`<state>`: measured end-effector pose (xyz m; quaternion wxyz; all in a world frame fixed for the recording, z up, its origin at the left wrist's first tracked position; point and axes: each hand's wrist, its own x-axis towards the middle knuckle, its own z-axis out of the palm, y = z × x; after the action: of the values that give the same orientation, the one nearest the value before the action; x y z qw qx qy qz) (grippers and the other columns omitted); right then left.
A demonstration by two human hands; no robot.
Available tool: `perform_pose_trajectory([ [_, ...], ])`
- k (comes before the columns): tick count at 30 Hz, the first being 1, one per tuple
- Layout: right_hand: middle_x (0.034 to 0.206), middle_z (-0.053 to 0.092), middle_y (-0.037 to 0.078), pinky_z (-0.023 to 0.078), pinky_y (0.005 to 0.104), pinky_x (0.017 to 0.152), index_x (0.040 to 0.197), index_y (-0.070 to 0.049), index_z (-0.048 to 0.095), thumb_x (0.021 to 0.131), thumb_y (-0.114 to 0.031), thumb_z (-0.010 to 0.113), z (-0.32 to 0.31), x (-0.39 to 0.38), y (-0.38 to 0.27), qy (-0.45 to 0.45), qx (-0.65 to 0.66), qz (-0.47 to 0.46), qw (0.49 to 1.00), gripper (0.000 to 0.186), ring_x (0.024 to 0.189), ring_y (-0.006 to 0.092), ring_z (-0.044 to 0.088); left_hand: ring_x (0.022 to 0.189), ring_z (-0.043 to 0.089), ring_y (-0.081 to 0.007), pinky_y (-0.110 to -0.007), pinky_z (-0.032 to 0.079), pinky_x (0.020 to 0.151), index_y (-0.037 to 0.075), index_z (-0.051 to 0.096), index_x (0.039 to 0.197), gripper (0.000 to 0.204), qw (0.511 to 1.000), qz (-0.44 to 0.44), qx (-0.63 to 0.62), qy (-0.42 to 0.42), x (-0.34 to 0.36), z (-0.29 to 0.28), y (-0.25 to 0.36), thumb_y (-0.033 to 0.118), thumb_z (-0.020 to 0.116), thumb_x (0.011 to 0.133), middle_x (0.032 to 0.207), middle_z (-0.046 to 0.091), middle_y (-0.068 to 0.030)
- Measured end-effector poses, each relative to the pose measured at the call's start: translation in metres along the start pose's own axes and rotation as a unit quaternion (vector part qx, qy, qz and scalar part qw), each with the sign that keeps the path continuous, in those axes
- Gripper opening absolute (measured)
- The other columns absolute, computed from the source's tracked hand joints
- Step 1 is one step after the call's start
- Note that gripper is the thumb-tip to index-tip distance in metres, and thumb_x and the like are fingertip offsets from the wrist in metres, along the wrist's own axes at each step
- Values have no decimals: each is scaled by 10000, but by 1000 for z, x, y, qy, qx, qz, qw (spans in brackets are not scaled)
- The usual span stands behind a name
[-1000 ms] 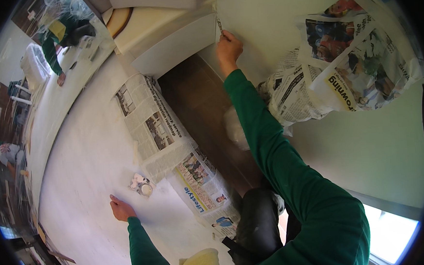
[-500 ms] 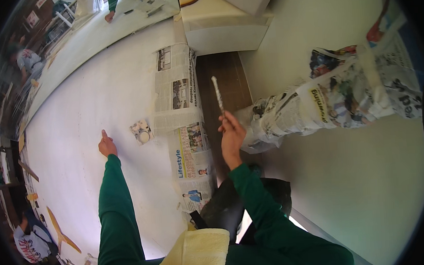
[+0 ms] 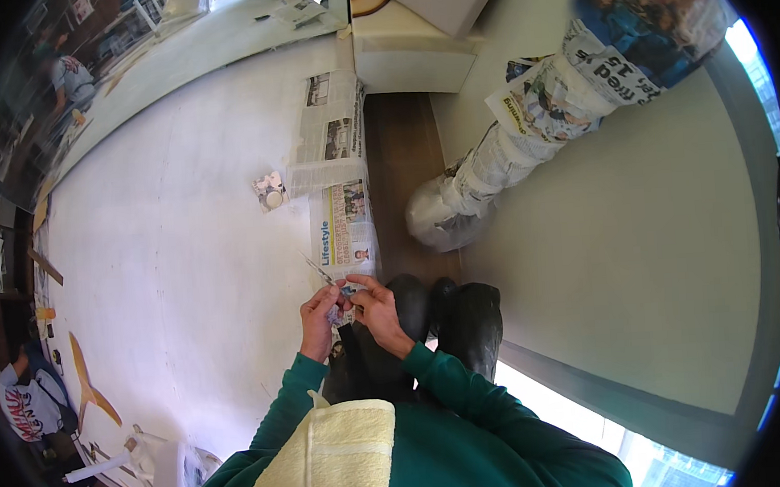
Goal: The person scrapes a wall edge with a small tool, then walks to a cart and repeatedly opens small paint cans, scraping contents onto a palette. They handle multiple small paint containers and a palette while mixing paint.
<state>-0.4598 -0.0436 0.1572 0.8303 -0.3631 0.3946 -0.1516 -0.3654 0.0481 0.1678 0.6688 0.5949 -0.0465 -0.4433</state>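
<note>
My left hand (image 3: 319,317) and my right hand (image 3: 379,313) meet in front of my body, over the newspaper at the edge of the white surface. A thin whitish stick (image 3: 318,271) slants up and left out of my left hand's pinch. At its lower end are the bent fingers of my right hand, also closed; part of that hold is hidden by the fingers. Farther off on the white surface (image 3: 165,221) lies a small printed paper piece (image 3: 261,184) with a round pale item (image 3: 274,199) on it.
Newspaper sheets (image 3: 328,140) cover the white surface's right edge. A post wrapped in newspaper and plastic (image 3: 509,147) slants up at the right. A white box-like block (image 3: 415,63) stands beyond. At the far left are a wooden Y-shaped piece (image 3: 86,387) and another person (image 3: 33,399).
My left hand has come off the white surface and my right hand has drawn back with the stick. Both hands are now together on it, close to my body.
</note>
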Motion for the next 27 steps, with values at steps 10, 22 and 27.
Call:
perform_pose_trajectory([
  [10,906,641,126,489,347,662,1281,-40,519,879,-155,605,7,-34,30,23,-348,-211,913,427,725,226,609,594,494,-76,-244,405,535,-27,721,916,206,981,51,178,57,19,-62,16,173,678,885,728,645,-12],
  [22,1064,631,113,436,423,901,1010,-35,660,800,-144,657,-28,-39,49,-8,-561,-375,738,236,1018,304,580,778,663,-341,-431,522,711,48,733,827,295,781,123,579,201,169,-138,20,330,724,744,802,691,-163],
  [27,1039,636,112,448,418,867,978,-39,655,790,-123,654,-30,-39,43,-11,-540,-387,748,206,989,300,587,827,661,-346,-441,523,732,59,729,838,303,736,132,639,180,196,-136,16,342,738,732,871,694,-152],
])
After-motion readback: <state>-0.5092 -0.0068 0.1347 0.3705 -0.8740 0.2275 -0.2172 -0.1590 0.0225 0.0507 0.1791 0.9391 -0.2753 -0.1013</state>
